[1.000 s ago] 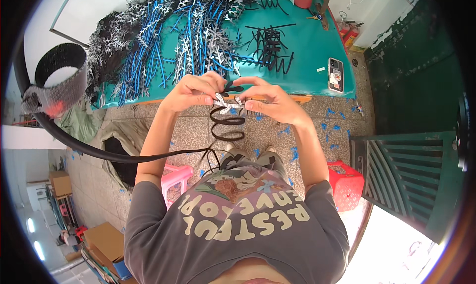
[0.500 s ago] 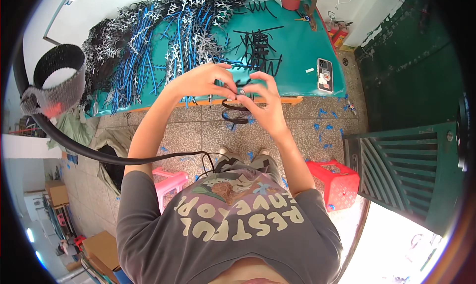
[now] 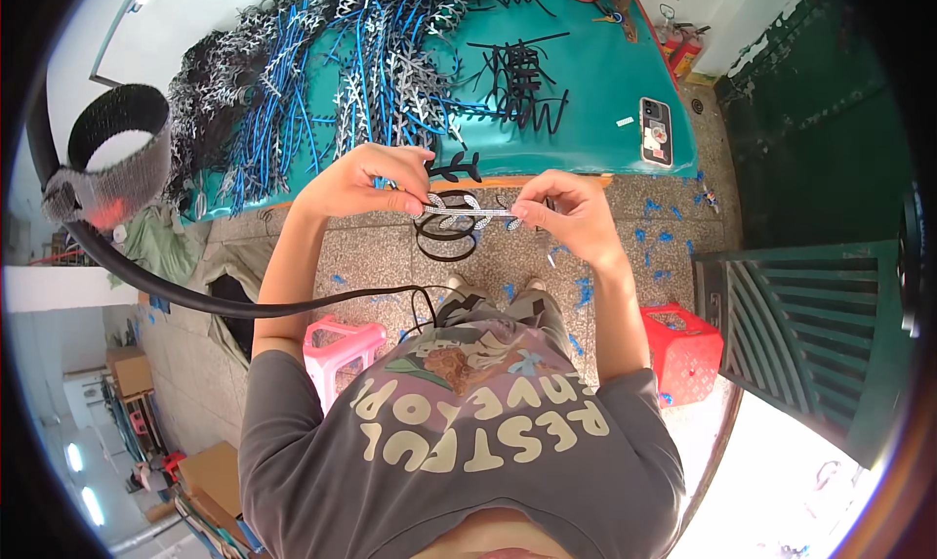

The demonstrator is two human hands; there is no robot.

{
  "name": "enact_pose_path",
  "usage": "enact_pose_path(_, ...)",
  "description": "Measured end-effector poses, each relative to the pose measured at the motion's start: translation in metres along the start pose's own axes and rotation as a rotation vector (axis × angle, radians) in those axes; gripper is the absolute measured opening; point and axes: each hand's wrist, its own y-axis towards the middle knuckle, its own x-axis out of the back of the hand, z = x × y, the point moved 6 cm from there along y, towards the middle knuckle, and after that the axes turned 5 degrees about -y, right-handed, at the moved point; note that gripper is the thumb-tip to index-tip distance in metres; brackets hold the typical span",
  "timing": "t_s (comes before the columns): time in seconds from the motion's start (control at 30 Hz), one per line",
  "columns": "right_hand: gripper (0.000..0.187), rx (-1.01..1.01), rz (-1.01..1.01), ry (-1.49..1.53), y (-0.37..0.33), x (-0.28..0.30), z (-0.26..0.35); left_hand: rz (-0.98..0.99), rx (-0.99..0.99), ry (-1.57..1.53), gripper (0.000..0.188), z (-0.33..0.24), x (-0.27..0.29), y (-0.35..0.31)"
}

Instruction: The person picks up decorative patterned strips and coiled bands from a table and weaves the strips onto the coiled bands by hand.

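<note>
My left hand and my right hand are raised near the front edge of the green table. Between them stretches a sparkling silver strip with leaf-shaped pieces, pinched at its left end by my left fingers and at its right end by my right fingers. Below it hang thin black bands curled into loops; how they join the strip is hard to see. A black leafy piece sticks out beside my left fingers, above the silver strip.
Heaped leafy strips in silver and black, with blue ones, cover the left of the green table. Black strips, a phone and keys lie farther right. A pink stool and red stool flank me.
My hands have moved apart, the right one rightward and down. The silver leafy strip now shows stretched between them, where before the fingertips were close together.
</note>
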Motion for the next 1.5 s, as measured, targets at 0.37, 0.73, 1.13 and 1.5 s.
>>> enact_pose_path(0.37, 0.010, 0.022, 0.051, -0.020, 0.004, -0.016, 0.015, -0.085, -0.148, -0.136, 0.013, -0.012, -0.006, -0.017)
enact_pose_path(0.73, 0.018, -0.047, 0.183, 0.075, 0.012, -0.035, -0.002, -0.088, -0.245, -0.206, 0.010, -0.007, -0.011, -0.015)
enact_pose_path(1.13, 0.019, 0.039, 0.228, -0.297, 0.009, -0.035, 0.003, 0.007, 0.038, -0.031, 0.024, 0.006, -0.012, -0.011)
enact_pose_path(1.5, 0.025, 0.133, -0.075, -0.504, -0.019, -0.027, 0.052, -0.035, -0.007, 0.283, 0.013, -0.002, -0.016, -0.004)
